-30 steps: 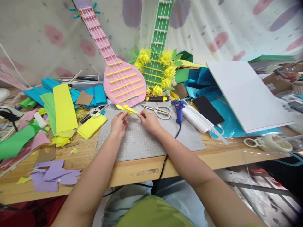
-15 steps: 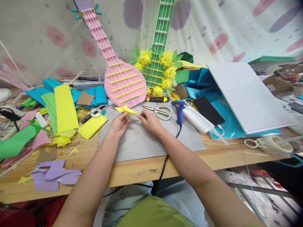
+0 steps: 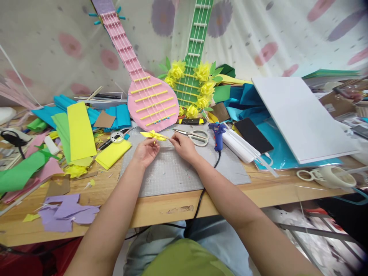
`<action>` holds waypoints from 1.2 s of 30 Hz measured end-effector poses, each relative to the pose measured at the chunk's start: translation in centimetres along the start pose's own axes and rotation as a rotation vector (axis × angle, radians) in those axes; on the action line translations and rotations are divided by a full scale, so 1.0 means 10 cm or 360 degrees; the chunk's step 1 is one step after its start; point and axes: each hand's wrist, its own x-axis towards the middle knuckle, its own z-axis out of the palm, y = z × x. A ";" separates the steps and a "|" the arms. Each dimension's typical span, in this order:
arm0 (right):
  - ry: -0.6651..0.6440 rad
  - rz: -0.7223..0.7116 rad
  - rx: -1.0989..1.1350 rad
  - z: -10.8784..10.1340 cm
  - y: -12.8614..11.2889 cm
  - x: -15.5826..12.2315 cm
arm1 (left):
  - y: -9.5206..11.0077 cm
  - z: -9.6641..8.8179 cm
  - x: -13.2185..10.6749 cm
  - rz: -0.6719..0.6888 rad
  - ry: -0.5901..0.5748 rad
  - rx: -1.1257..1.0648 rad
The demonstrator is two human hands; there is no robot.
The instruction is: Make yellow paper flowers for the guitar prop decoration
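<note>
A small yellow paper flower [image 3: 154, 135] is held over the grey cutting mat [image 3: 166, 172]. My left hand [image 3: 147, 151] pinches it from below, fingers closed at its base. My right hand [image 3: 184, 146] is also closed, its thumb and forefinger at the thin right end of the flower. Just beyond my right hand lie scissors [image 3: 198, 137], their handles toward the right. Behind my hands leans a pink paper lute-shaped instrument [image 3: 153, 101] with yellow strips. Next to it stands a green one [image 3: 188, 86] trimmed with yellow flowers.
A blue glue gun [image 3: 217, 136] rests on the mat's right, its black cord running over the table edge. Beside it are a white power strip [image 3: 238, 145], a phone [image 3: 253, 134] and a white board [image 3: 301, 119]. Yellow crepe paper [image 3: 82, 130] and purple scraps [image 3: 67, 212] lie left.
The yellow flower has turned a little between my fingers, and its right end looks narrower. Both hands stay in nearly the same place; the view has shifted slightly.
</note>
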 end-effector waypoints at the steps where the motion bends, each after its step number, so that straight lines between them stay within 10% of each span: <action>1: -0.0004 -0.0004 0.0006 0.00 0.00 0.00 | 0.00 0.00 0.00 0.0009 0.0001 0.0004; 14: 0.0096 -0.0116 0.0162 0.03 0.11 0.06 | -0.02 0.00 -0.02 -0.0091 -0.0202 -0.0115; 36: 0.0113 -0.0217 0.0101 -0.03 0.18 0.09 | -0.06 0.02 0.04 -0.0115 0.0006 -0.0211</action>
